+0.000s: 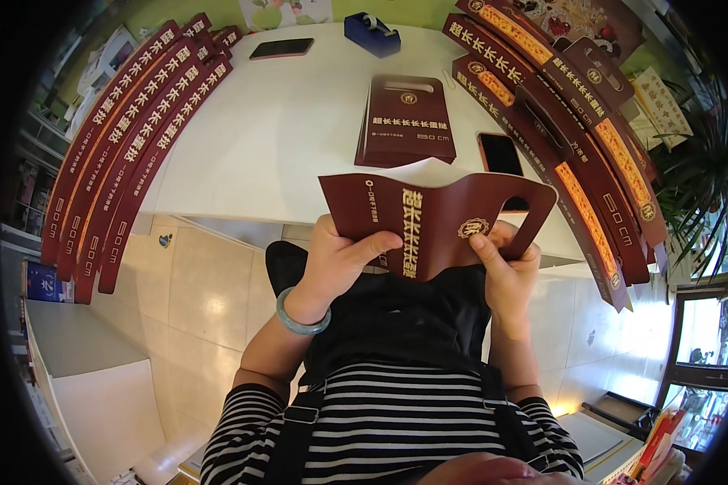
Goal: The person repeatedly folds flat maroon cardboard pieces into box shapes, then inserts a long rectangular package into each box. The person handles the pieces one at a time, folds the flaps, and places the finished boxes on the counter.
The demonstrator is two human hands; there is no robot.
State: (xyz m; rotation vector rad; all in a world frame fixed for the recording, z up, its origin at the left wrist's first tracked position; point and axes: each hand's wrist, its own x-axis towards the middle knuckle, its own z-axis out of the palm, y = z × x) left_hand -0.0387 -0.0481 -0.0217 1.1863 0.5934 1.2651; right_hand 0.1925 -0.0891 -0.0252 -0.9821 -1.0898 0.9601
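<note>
Between both hands I hold a maroon cardboard carrier sleeve [441,222] above the near edge of the table, over my lap. It is bent along its folds, with gold lettering and an oval handle hole at its right end. My left hand [344,252], with a green bangle on the wrist, grips its left part, thumb on the front. My right hand [505,259] pinches it beside the handle hole, thumb on the round emblem; its other fingers are partly hidden behind the card. Just beyond lies a stack of flat matching carriers [408,121].
Long maroon boxes [137,145] lie in rows at the left, and more long boxes with carriers [570,137] at the right. A phone [281,49], a blue tape dispenser [372,35] and a second phone [500,155] rest on the white table [243,137]. A plant [708,174] stands far right.
</note>
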